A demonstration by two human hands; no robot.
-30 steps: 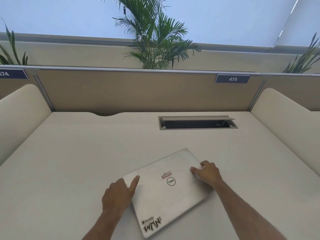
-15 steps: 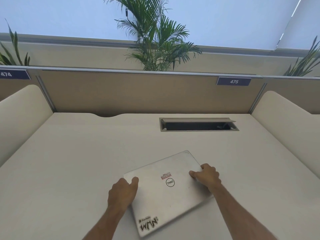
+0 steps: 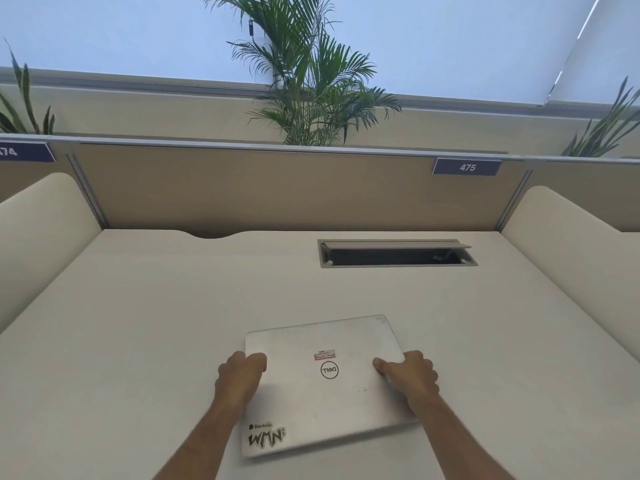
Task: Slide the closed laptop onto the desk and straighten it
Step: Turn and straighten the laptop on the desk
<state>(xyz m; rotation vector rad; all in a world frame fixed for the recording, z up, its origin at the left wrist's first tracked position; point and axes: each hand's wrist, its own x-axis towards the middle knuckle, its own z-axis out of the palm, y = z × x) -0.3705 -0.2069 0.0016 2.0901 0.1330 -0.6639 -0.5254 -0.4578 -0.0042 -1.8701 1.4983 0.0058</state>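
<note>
- Laptop closed, flat on counter, near front edge, slightly skewed, right side farther back.
- Bare counter all round; cable slot well apart behind, padded side panels far off.
- Left hand grip curled on left edge, thumb on lid.
- Right hand grip clasped on right edge, thumb on lid.
- Both forearms reaching in from below.

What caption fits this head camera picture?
Both hands, left and right, grip a closed laptop on the desk.
</note>
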